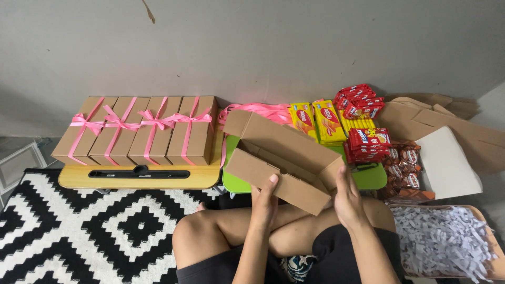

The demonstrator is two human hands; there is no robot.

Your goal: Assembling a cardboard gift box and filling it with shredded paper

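Gripping long open cardboard box (pixel 281 158): left hand (pixel 264 202) fingers clasp side wall, right hand (pixel 347 197) end flap.

Both hands (pixel 265 202) (pixel 347 197) raised, fingers curled (gripping)

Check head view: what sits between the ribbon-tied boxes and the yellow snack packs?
In the head view, a heap of loose pink ribbon lies there, with the open cardboard box held by the left hand and right hand just in front.

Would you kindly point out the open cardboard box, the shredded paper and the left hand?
open cardboard box (pixel 286 152), head view, inner wall.
shredded paper (pixel 442 239), head view, middle of pile.
left hand (pixel 264 202), head view, back of hand.
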